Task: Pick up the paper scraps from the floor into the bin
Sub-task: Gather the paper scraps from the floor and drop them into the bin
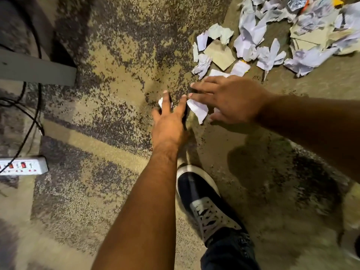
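My left hand [169,119] reaches down to the carpet with straight fingers. A small white paper scrap [161,102] peeks out beside its index finger, which touches it. My right hand [229,98] hovers just to the right, fingers spread over a larger white scrap [199,110] that lies between its fingers and thumb. A heap of crumpled white paper scraps [251,38] and brown card pieces [221,54] covers the floor at the upper right. No bin is in view.
My dark shoe with a white sole [196,191] stands just behind the hands. A white power strip [25,165] with black cables [33,121] lies at the left edge. A grey furniture leg [37,70] juts in from the upper left.
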